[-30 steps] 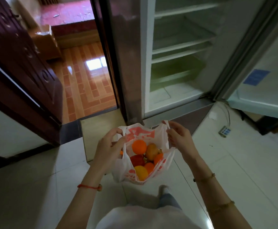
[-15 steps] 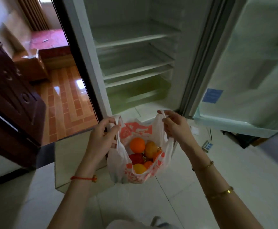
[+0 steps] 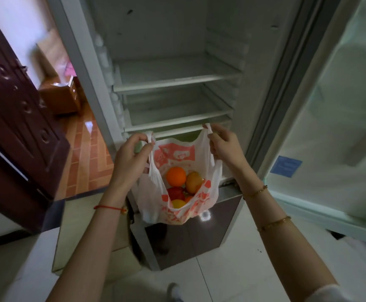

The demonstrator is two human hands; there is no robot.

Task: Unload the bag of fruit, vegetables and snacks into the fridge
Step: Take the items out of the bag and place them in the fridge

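A white plastic bag [image 3: 201,205] with orange-red print hangs open between my hands, right in front of the open fridge [image 3: 177,79]. My left hand [image 3: 129,162] pinches its left handle and my right hand [image 3: 225,147] grips its right handle. Inside the bag lie an orange [image 3: 176,176], a yellow-brown fruit [image 3: 194,182], a red fruit [image 3: 175,192] and a yellow one [image 3: 178,203]. The fridge's white shelves hold nothing; the lowest compartment is hidden behind the bag.
The fridge door [image 3: 339,118] stands swung open on the right. A dark lower fridge door [image 3: 199,238] is closed beneath the bag. On the left a dark wooden door [image 3: 18,118] opens onto a room with a wood-pattern floor [image 3: 86,153]. The floor here is pale tile.
I have stepped closer to the fridge and my view has risen. Both hands have lifted the bag up to the level of the lowest shelves, still holding its handles apart.
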